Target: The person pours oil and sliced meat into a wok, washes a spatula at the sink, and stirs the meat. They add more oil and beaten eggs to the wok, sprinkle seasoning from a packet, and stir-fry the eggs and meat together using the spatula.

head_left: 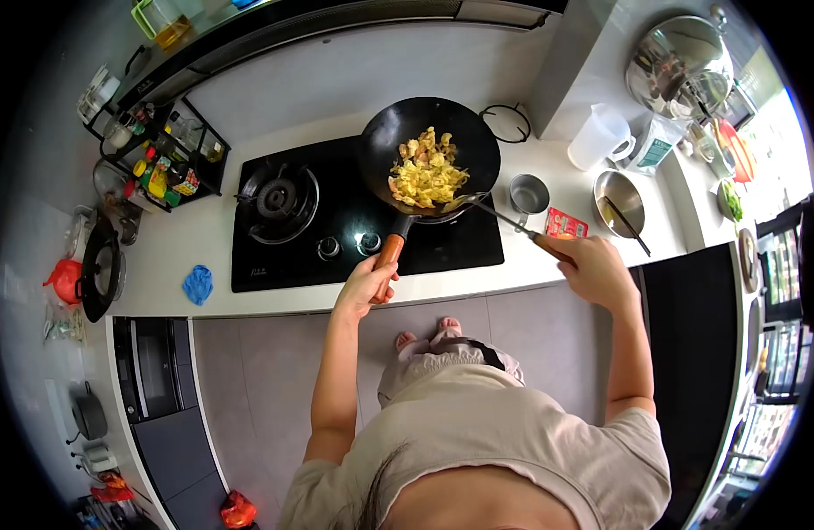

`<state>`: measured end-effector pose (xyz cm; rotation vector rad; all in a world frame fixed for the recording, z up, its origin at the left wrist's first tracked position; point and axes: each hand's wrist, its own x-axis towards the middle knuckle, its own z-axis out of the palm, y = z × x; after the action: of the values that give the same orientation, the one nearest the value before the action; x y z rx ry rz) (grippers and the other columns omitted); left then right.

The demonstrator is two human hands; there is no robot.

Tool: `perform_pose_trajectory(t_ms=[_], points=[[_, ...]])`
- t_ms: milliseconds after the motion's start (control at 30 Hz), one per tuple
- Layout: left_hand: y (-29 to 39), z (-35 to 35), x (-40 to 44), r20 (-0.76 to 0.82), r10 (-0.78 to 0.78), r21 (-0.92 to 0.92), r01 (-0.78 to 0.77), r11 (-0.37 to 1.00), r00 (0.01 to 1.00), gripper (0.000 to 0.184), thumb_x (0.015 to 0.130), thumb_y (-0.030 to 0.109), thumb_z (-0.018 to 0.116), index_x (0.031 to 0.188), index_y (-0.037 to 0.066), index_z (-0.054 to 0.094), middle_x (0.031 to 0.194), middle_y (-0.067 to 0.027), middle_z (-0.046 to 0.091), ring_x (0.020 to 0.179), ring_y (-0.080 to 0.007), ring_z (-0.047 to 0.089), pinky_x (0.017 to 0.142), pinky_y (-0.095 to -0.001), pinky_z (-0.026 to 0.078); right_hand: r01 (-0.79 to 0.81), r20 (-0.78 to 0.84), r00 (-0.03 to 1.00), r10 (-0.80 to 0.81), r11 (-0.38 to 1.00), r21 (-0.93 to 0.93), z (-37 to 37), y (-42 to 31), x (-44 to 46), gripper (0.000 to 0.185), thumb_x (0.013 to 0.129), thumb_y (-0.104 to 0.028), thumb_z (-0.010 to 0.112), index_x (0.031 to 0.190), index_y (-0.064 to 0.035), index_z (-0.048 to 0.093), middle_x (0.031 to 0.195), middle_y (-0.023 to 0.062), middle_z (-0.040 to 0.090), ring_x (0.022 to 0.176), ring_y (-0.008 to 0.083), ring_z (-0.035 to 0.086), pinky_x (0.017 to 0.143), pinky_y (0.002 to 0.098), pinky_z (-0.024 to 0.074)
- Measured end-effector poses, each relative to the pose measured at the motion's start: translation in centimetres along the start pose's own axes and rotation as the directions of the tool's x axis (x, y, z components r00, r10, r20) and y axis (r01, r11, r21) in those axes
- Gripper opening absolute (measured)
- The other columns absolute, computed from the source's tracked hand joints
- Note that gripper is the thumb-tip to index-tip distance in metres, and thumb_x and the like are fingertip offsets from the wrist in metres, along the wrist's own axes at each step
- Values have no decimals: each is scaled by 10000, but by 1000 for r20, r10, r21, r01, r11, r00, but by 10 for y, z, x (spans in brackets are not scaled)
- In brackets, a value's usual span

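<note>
My left hand is wrapped round the wooden handle of a black wok, which rests over the right burner of the stove. Yellow pieces of cooked egg, mixed with some browner bits, lie in the middle of the wok. In my right hand is the wooden handle of a metal spatula. Its blade reaches over the wok's right rim, close to the food. Part of the blade is hard to make out.
The black stove has a bare left burner. To the right stand a metal cup, a red packet, a steel bowl with chopsticks and a plastic jug. A bottle rack and blue cloth are left.
</note>
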<state>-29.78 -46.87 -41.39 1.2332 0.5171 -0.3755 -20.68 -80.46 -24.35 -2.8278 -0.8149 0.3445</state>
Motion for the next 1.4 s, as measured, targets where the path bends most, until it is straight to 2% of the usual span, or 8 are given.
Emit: perform_pose_trajectory(t_ms=[100, 267, 400, 533, 800, 1200, 1300, 1400], points=[[-1, 0, 1, 6, 6, 1, -6, 1000, 1000, 281, 900, 232, 612, 1088, 37, 536, 787, -38, 561, 512, -103, 529, 420, -230, 424, 37, -76, 996, -40, 998, -41, 63, 12, 42, 475, 795, -88, 544, 1237, -257, 588, 785, 162, 658, 744, 352, 642, 663, 460, 502], [-1, -1, 1, 9, -6, -5, 6, 1000, 1000, 265, 898, 236, 613, 1063, 42, 540, 790, -41, 556, 507, -104, 525, 415, -229, 420, 44, -231, 972, 42, 934, 356, 84, -4, 66, 393, 811, -116, 568, 1200, -162, 604, 859, 231, 639, 788, 387, 634, 707, 454, 489], [-1, -1, 1, 2, -6, -12, 6, 1000, 1000, 274, 894, 237, 617, 1066, 39, 539, 790, -44, 554, 507, -103, 524, 415, -231, 423, -63, 33, 998, 55, 914, 400, 20, -7, 1, 435, 776, -77, 584, 1203, -151, 620, 773, 183, 630, 693, 310, 626, 661, 369, 480], [-1, -1, 0, 2, 4, 13, -4, 1000, 1000, 282, 892, 238, 619, 1074, 37, 541, 789, -42, 553, 512, -103, 527, 415, -230, 424, 44, -37, 999, -30, 885, 463, 70, -14, 21, 443, 777, -87, 595, 1217, -142, 612, 796, 205, 635, 694, 328, 622, 669, 371, 483], [-1, 1, 0, -2, -1, -16, 1, 1000, 1000, 258, 900, 224, 605, 1067, 37, 546, 792, -48, 550, 518, -109, 524, 410, -227, 409, 8, -387, 907, 167, 911, 413, 122, -9, 104, 462, 810, -140, 568, 1267, -203, 569, 884, 216, 662, 830, 404, 636, 750, 477, 518], [-1, 0, 0, 1, 6, -13, -6, 1000, 1000, 267, 898, 234, 611, 1076, 45, 550, 795, -43, 556, 515, -107, 528, 417, -230, 424, -53, -42, 998, 55, 997, 61, 87, 12, 59, 510, 809, -115, 550, 1299, -250, 512, 769, 188, 660, 744, 376, 651, 657, 489, 518], [0, 0, 1, 7, 9, 0, -9, 1000, 1000, 280, 897, 235, 613, 1080, 35, 544, 799, -45, 558, 511, -108, 528, 417, -231, 428, -122, -148, 980, 133, 989, 77, 95, -1, 89, 454, 814, -99, 520, 1264, -161, 535, 789, 201, 661, 762, 393, 647, 683, 490, 520], [0, -1, 0, 5, 3, -9, -3, 1000, 1000, 286, 894, 235, 618, 1083, 33, 542, 800, -46, 560, 511, -108, 528, 419, -229, 427, 29, -193, 981, 9, 980, 194, 123, -3, 103, 443, 822, -123, 517, 1245, -242, 570, 824, 199, 663, 785, 394, 645, 709, 491, 518]])
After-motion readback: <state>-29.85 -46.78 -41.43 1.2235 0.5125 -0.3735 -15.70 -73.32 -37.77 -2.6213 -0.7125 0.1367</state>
